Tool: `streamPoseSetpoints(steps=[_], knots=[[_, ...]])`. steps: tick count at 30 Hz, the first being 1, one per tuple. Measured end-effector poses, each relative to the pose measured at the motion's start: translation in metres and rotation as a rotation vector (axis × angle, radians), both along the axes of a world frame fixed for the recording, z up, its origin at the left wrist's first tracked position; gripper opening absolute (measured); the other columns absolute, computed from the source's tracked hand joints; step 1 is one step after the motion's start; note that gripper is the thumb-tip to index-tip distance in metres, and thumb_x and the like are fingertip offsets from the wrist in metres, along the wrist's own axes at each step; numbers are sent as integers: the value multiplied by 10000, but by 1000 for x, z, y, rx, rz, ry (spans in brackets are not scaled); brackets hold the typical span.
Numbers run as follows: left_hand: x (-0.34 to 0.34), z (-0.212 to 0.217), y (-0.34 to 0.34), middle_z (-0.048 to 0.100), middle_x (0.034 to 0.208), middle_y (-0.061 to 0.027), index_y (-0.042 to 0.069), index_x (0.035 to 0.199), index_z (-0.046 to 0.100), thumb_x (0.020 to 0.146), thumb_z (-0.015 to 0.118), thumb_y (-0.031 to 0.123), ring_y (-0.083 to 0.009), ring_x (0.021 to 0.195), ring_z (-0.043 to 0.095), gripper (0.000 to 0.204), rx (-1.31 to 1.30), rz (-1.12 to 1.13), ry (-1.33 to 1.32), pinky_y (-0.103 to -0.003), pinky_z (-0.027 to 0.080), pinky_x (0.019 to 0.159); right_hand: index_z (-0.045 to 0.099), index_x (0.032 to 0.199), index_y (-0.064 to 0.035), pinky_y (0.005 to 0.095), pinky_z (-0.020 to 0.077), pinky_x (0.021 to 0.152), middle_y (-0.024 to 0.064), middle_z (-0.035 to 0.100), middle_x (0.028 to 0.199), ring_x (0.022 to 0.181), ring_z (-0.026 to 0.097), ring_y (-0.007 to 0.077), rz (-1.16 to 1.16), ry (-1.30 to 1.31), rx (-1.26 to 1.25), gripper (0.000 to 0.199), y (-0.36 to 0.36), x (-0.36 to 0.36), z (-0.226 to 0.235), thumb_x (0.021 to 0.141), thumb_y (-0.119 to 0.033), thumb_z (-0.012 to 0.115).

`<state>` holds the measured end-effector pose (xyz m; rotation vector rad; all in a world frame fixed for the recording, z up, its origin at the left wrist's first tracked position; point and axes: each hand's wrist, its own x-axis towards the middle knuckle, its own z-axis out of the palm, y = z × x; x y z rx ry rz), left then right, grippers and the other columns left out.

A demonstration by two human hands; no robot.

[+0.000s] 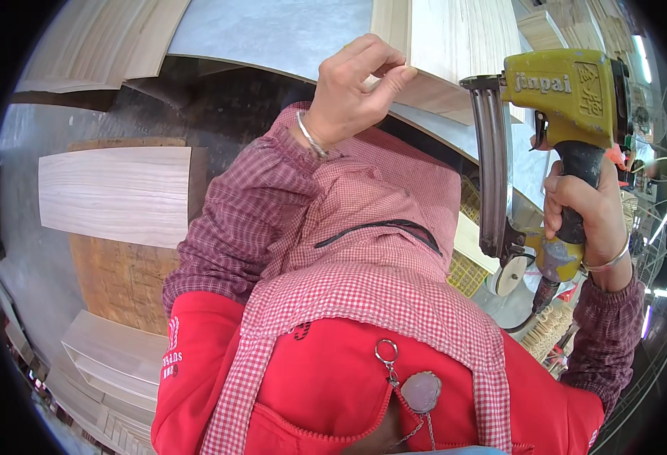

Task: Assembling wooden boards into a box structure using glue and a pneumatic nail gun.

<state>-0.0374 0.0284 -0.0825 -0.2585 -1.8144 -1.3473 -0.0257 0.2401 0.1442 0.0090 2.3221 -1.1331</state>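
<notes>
The right hand (593, 203) is wrapped around the dark grip of a yellow nail gun (576, 95), whose body sits just above the fist; its long metal magazine (493, 171) runs down on the hand's left side, and a hose fitting (546, 294) hangs below the hand. The left hand (360, 91), well to the left of the gun, has its thumb and index finger brought together at the near corner of a pale wooden piece (462, 38); whether they pinch its edge or something small, I cannot tell. That piece extends up and right from the left hand, near the gun's nose. Bracelets circle both wrists. Beyond the left hand lies a grey-blue work surface (273, 29), with pale boards (98, 45) farther to the left. Below and left of that hand, a pale panel (114, 189) lies over a brown board (125, 280), with wooden boxes (114, 360) farther down. A yellow crate (466, 279) sits low, left of the right hand.
</notes>
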Motion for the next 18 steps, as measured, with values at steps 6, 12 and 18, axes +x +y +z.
streamPoseSetpoints(steps=[6,12,18], knots=[[-19,24,-20,580,700,-14,56,791,644,842,670,150,-97,605,492,110,603,-418,-371,-204,415,553,528,752,-4,224,404,413,60,512,493,373,452,129,-23,2,-14,79,-1,4,-2,727,-51,587],[-45,34,-14,525,577,-35,12,752,552,861,602,142,-91,462,471,177,606,-496,-527,-180,386,440,532,722,-13,222,402,423,60,514,496,379,454,128,-24,14,-5,63,-6,3,-2,725,-46,586],[-46,37,-11,511,578,-21,15,736,548,860,599,141,-91,470,465,184,516,-416,-569,-185,378,443,544,716,-10,223,404,431,60,515,498,380,454,125,0,47,10,48,-13,5,2,725,-40,580]])
